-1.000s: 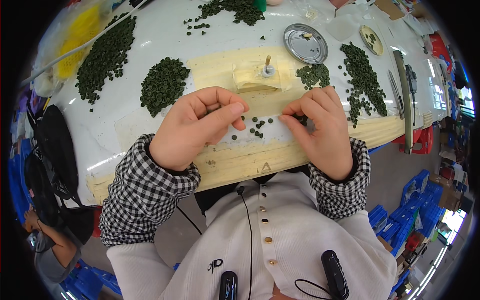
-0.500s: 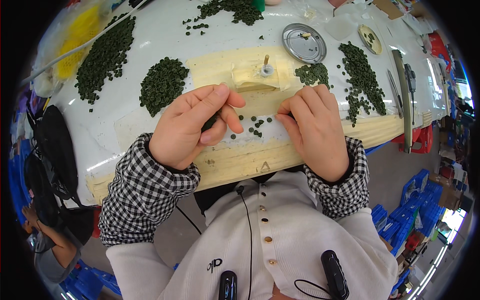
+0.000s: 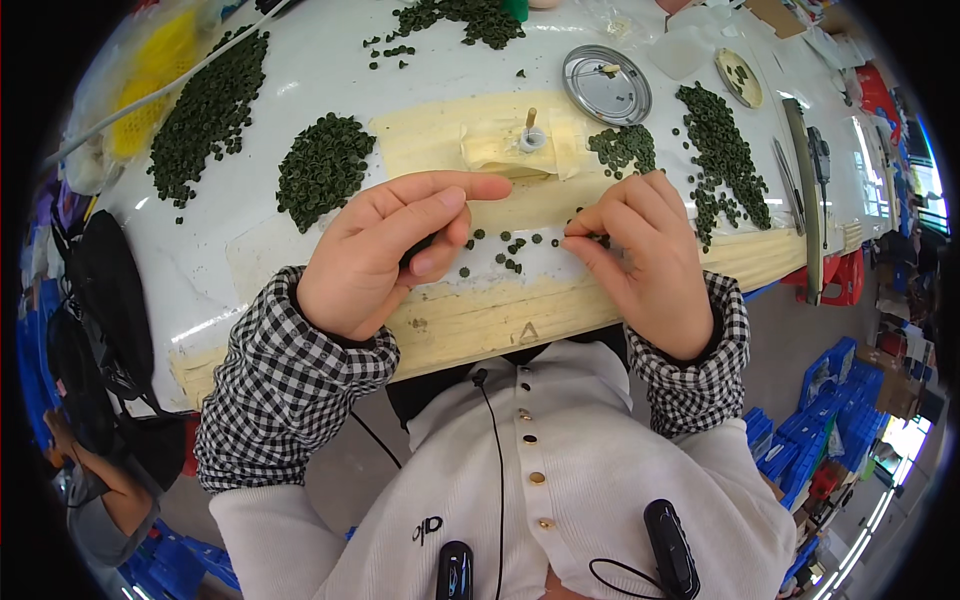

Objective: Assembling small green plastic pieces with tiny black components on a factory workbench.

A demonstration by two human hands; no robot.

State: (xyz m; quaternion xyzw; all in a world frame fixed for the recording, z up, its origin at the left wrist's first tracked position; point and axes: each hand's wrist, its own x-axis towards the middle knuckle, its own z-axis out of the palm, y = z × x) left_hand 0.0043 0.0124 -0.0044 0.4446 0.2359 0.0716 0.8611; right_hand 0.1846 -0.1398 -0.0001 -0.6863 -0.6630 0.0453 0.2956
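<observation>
My left hand (image 3: 385, 250) is over the near table edge, its lower fingers curled around small dark green round parts that show only in part in the palm. Its index finger points out to the right, with the thumb lying along it. Across from it, my right hand (image 3: 655, 265) is in a pinch, thumb and index tips together; whatever they hold is too small to make out. Between the hands, several loose green parts (image 3: 515, 247) lie on the table. Beyond them a thin brown peg (image 3: 531, 118) stands in a white collar (image 3: 533, 140) on a taped, yellowish block (image 3: 490, 150).
Heaps of similar parts lie at left (image 3: 325, 170), far left (image 3: 210, 115) and right (image 3: 725, 160). A round metal dish (image 3: 590, 95) sits behind the block. Tweezers (image 3: 790, 185) and a long flat bar (image 3: 811, 220) lie at the right edge. Another person's arm (image 3: 120, 490) shows lower left.
My left index finger has straightened out to the right. My right hand has shifted slightly right, its thumb and index tips still together, and more loose parts show beside its fingers.
</observation>
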